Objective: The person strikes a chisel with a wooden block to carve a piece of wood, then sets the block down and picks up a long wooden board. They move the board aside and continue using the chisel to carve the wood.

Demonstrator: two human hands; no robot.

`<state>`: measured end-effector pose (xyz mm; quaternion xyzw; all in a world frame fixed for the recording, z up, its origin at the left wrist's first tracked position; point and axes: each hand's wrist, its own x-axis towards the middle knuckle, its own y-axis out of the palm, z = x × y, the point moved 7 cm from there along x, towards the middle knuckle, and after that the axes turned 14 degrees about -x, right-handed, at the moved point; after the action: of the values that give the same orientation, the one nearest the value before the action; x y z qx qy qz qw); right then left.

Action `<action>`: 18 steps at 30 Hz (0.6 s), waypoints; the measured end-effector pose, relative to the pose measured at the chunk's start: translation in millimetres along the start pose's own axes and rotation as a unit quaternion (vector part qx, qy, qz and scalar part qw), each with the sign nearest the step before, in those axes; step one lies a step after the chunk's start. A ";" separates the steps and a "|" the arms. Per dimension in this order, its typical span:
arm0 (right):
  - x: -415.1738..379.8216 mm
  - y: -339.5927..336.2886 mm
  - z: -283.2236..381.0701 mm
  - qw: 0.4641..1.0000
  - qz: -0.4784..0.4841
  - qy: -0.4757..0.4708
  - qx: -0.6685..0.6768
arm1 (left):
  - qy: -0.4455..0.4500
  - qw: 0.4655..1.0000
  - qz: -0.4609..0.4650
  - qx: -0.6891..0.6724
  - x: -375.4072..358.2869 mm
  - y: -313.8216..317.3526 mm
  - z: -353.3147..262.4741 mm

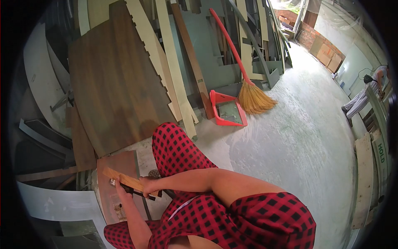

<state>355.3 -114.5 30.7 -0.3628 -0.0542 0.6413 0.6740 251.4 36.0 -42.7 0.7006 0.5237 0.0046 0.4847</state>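
Both my hands are on a light-brown wooden bar (132, 179), held at a slant above a reddish-brown board (120, 161) on the floor. A black strip (137, 192) runs along the bar's lower side, with a shiny metal part at its far end. My left hand (121, 186) comes from below and closes around the bar near that far end. Closer to my body, my right hand (147, 185) grips its near end. Whether bar and strip are one tool cannot be made out. A dark, speckled round object (154, 174) sits beside my right wrist.
A red dustpan (226, 121) and a red-handled broom (256, 98) stand ahead by leaning boards (120, 79). Sheets and panels (58, 203) crowd the left. Another person (364, 94) bends at the far right, near long panels (364, 178). My knee (180, 151) rises beside the board.
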 end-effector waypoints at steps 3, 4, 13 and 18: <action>1.8 -0.1 3.2 1.000 -0.003 -0.009 -0.023 | -0.004 1.000 -0.001 -0.008 0.1 1.3 0.3; -0.6 -1.3 3.4 1.000 0.004 -0.013 -0.021 | -0.004 1.000 0.010 -0.007 -2.3 5.5 0.6; -12.5 -10.5 12.1 0.999 -0.010 -0.021 -0.026 | 0.034 0.999 -0.005 -0.018 -8.6 5.5 -6.8; -5.7 -3.5 6.4 1.000 -0.021 -0.007 0.008 | 0.036 0.999 0.020 -0.016 -8.1 8.8 -5.4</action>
<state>353.8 -116.7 39.6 -0.3516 -0.0608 0.6300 0.6897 251.4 33.8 -29.8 0.7023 0.5269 0.0478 0.4764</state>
